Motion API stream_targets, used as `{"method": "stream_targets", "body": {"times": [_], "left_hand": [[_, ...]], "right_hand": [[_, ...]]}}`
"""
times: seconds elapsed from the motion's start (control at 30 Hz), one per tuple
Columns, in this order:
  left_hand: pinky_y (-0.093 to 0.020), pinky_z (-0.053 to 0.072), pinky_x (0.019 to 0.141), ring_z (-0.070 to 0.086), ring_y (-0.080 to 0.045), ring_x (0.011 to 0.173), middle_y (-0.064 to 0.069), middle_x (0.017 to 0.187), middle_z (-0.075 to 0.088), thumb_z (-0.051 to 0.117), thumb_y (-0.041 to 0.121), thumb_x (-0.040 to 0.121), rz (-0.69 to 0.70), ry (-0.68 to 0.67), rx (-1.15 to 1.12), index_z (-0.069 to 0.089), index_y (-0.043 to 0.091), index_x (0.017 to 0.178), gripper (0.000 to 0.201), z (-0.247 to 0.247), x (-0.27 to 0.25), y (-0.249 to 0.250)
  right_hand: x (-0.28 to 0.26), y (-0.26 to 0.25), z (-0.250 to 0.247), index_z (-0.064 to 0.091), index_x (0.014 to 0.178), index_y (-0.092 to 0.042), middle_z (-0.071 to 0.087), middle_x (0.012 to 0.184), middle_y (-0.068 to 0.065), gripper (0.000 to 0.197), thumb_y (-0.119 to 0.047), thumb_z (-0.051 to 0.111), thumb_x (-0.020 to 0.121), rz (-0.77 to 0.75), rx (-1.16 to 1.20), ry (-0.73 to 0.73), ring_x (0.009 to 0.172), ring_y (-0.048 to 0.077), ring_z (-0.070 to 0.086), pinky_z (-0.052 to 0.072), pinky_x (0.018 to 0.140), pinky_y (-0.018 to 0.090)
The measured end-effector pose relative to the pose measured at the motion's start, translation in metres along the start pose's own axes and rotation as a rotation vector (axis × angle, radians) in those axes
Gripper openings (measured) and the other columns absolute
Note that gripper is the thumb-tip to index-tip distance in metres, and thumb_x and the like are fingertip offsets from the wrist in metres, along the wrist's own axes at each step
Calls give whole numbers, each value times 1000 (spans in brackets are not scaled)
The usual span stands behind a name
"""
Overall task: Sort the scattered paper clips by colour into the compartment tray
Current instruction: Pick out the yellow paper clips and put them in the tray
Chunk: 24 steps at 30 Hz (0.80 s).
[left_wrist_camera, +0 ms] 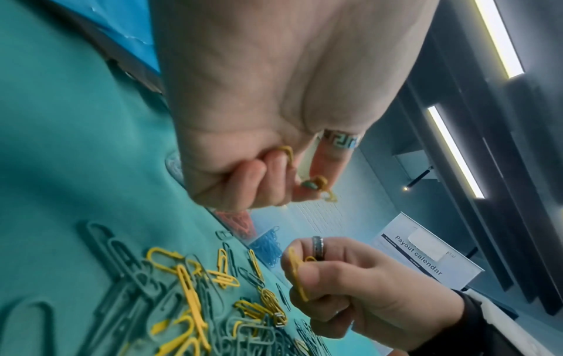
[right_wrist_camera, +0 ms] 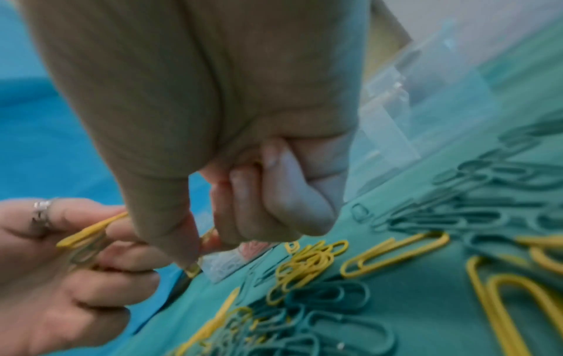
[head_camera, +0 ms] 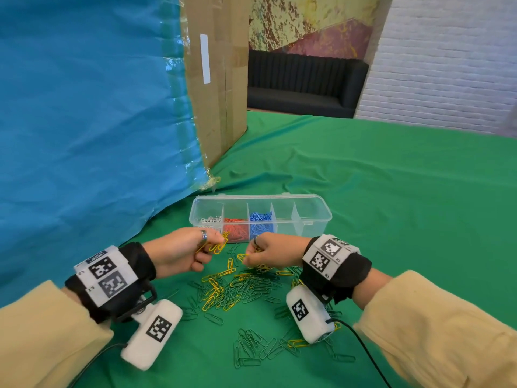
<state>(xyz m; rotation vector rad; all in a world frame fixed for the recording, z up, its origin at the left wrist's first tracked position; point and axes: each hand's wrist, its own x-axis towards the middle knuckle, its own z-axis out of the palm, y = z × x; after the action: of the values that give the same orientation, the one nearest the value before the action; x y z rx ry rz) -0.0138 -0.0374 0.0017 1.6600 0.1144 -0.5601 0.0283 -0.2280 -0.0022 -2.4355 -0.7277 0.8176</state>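
Observation:
A clear compartment tray (head_camera: 310,204) lies on the green cloth, holding white clips (head_camera: 208,219), red clips (head_camera: 236,229) and blue clips (head_camera: 261,221) in its three left cells; the two right cells look empty. Just in front of it my left hand (head_camera: 193,252) grips a bunch of yellow clips (head_camera: 215,245). My right hand (head_camera: 263,254) pinches yellow clips (head_camera: 242,257) too, seen as yellow clips (left_wrist_camera: 297,273) in the left wrist view. Below both hands a pile of yellow and green clips (head_camera: 235,289) is scattered.
A blue sheet (head_camera: 84,121) over a cardboard box (head_camera: 221,79) rises at the left, close behind the tray. More green clips (head_camera: 251,348) lie near the front edge. Cables run from the wrist units. The green cloth (head_camera: 391,191) stretches to the right.

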Motion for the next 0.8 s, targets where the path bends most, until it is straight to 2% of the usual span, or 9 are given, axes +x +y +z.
{"method": "stream_targets", "body": {"times": [0.1,0.17,0.33,0.43,0.53,0.67,0.73,0.8], "left_hand": [[-20,19,42,22,-9,46,1,62,30,41,18,78,15,-85,-217,42,15,66,12,-1,-2,3],[-20,17,40,22,-9,42,2,59,28,38,21,76,1,-130,-355,42,15,57,20,-1,-1,3],[-19,12,41,20,-9,39,2,55,25,43,31,81,3,-140,-535,33,18,51,35,11,3,3],[-18,13,38,23,-8,35,1,51,28,43,25,80,19,-126,-576,32,18,47,36,16,5,4],[-19,12,38,22,-8,35,0,51,31,42,20,78,58,-122,-576,31,18,45,35,18,6,5],[-19,12,38,21,-7,36,1,52,32,45,20,79,75,-119,-539,32,19,45,36,21,9,7],[-18,11,37,21,-6,35,3,51,27,45,22,82,36,-116,-509,33,19,48,36,23,11,7],[-17,10,37,21,-6,34,5,50,22,42,23,88,-22,-106,-503,34,19,52,38,23,14,5]], "right_hand": [[-8,1,1,36,66,-20,28,59,-4,30,-17,42,95,49,427,-20,46,8,24,22,41,16],[-10,3,2,29,64,-21,23,60,-3,32,-11,35,94,52,657,-51,42,6,19,14,39,15],[-14,13,6,35,70,-19,39,61,-7,19,-15,27,87,-4,1071,-252,45,4,29,21,39,13],[-17,17,8,41,70,-18,45,65,-5,8,-19,39,78,-77,1281,-335,49,6,33,22,42,14],[-17,21,9,43,71,-18,45,66,-3,13,-28,48,78,-148,1401,-373,50,7,34,21,44,16],[-19,21,8,41,66,-19,40,57,-4,33,-45,46,87,-72,1405,-238,44,6,30,18,38,13],[-20,21,8,36,66,-19,37,53,-5,33,-43,47,85,-25,1370,-161,40,3,28,16,35,11],[-22,23,6,34,66,-19,37,51,-6,31,-35,46,90,10,1347,-110,38,2,28,16,32,10]]}}
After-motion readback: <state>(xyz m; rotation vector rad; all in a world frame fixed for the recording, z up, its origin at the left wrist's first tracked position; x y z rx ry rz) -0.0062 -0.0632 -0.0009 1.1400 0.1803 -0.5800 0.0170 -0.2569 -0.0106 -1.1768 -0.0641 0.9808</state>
